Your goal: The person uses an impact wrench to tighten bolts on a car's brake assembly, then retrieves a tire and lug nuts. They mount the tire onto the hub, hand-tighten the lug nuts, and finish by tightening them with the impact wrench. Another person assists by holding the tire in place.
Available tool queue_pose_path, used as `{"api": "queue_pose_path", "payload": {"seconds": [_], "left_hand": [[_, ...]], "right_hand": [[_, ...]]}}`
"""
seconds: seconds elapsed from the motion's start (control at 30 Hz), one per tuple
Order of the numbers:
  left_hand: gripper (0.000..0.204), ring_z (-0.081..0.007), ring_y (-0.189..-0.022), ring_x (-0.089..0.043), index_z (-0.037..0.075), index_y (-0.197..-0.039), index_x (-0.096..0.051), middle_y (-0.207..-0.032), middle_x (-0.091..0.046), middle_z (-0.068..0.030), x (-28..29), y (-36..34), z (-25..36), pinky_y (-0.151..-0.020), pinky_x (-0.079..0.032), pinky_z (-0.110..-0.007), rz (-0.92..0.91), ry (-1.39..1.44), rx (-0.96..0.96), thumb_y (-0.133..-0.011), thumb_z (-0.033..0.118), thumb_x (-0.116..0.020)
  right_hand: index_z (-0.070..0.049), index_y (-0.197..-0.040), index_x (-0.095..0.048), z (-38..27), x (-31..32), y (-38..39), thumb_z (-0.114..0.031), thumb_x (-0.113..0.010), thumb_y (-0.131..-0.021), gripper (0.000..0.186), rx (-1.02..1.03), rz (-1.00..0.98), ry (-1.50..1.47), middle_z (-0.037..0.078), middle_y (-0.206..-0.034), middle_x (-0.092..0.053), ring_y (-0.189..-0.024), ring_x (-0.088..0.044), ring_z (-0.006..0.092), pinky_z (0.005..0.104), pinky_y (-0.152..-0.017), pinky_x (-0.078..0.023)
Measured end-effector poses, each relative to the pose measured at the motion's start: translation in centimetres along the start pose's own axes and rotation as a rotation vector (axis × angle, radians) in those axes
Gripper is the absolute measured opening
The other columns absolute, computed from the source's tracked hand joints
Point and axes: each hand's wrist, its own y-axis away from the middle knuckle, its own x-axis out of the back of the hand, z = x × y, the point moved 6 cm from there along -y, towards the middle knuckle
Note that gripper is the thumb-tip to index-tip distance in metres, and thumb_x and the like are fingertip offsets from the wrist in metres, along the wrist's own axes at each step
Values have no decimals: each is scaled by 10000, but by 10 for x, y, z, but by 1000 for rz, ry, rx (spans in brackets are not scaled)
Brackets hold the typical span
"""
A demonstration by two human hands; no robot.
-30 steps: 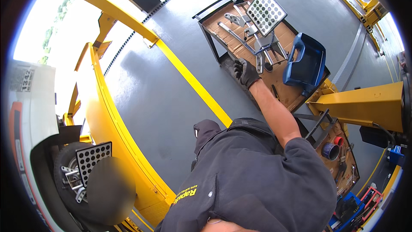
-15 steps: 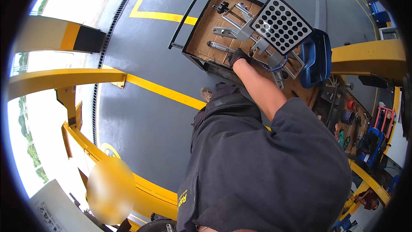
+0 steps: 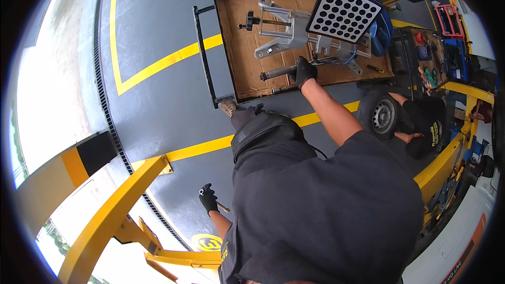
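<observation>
My right hand (image 3: 303, 72), in a black glove, reaches into a cardboard-lined cart tray (image 3: 247, 81). Its fingers close around a long grey metal tool (image 3: 279, 72) with a thick, rod-like handle; part of it is hidden under the glove. Just beyond lies a silver wheel clamp (image 3: 292, 31) with a black knob, joined to a square target board (image 3: 344, 13) with black dots. Low on the left, my gloved left hand (image 3: 209, 199) is closed on a slim wrench (image 3: 224, 208) whose shiny ring-shaped end shows past the fingers.
A black push handle (image 3: 204, 55) runs along the cart's left side. Yellow lift arms (image 3: 113, 205) cross the lower left. To the right, another person (image 3: 426, 123) crouches by a wheel (image 3: 383, 114), near a bench (image 3: 428, 58) with loose tools.
My view has turned, and the cart appears rotated. My left hand with the wrench has come into view. My right hand stays at the grey tool. The crouching person and wheel now show.
</observation>
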Motion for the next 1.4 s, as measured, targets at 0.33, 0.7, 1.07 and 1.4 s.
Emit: {"api": "queue_pose_path", "payload": {"seconds": [0.33,0.7,1.07,1.4], "left_hand": [[298,-144,-597,-587,28,-1209,-703,-797,-629,-71,53,-144,89,-487,-460,-287,-423,-5,-237,-955,61,-549],[301,-135,-645,-601,111,-1160,-736,-830,-676,-51,85,-290,193,-514,-454,-283,-595,-988,-1319,-889,73,-611],[281,-2,-483,-291,50,-1075,-689,-617,-380,98,75,-166,415,-429,-225,-208,-1055,-400,-670,-1048,325,-632],[170,-20,-634,-471,18,-993,-666,-759,-556,46,-10,185,440,-553,-374,-205,-1563,-359,-1129,-1010,187,-666]], "right_hand": [[25,-760,-607,50,-24,82,-318,-585,-940,387,205,197,-54,140,-677,-617,-585,-597,249,428,-578,-482],[-52,-821,-599,57,-16,243,-184,-681,-900,174,128,-64,-382,55,-677,-559,-529,-546,177,337,-497,-494],[-33,-977,-627,153,54,498,-124,-519,-1004,144,139,-340,-625,-63,-557,-476,-429,-473,56,234,-434,-422],[58,-1232,-606,162,196,618,-85,-671,-946,326,682,-67,-470,12,-686,-562,-594,-571,96,280,-575,-522]]}}
